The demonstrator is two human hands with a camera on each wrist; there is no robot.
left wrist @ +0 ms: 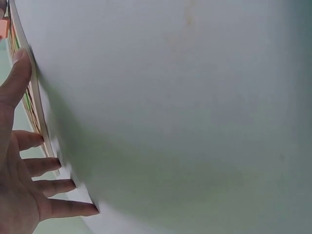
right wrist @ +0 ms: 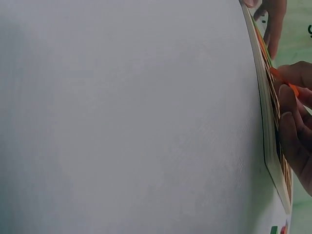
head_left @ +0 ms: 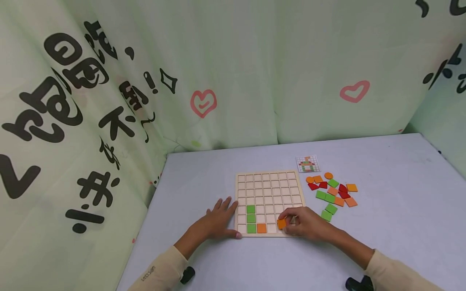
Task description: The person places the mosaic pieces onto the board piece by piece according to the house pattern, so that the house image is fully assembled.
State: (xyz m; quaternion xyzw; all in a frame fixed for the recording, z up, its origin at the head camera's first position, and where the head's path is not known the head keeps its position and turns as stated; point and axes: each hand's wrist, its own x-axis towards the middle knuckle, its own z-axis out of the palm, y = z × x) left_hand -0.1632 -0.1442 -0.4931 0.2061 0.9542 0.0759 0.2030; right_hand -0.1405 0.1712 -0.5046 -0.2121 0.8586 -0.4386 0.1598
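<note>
A wooden grid board (head_left: pixel 269 188) lies flat on the table. Three green square tiles (head_left: pixel 251 218) fill a column near its left side, with an orange square tile (head_left: pixel 261 228) beside the lowest one. My right hand (head_left: pixel 306 223) pinches another orange tile (head_left: pixel 282 224) over the board's bottom row; in the right wrist view this tile (right wrist: pixel 285 82) is tilted between finger and thumb. My left hand (head_left: pixel 220 220) rests at the board's lower left corner, fingers spread and straight. In the left wrist view its thumb (left wrist: pixel 19 73) touches the board's edge.
Right of the board lie several loose tiles: green squares (head_left: pixel 321 195), red pieces (head_left: pixel 343 188), orange squares (head_left: pixel 352 188) and orange circles (head_left: pixel 329 176). A small pattern card (head_left: pixel 308 164) lies above them. A printed curtain (head_left: pixel 240 72) hangs behind the table (head_left: pixel 386 169).
</note>
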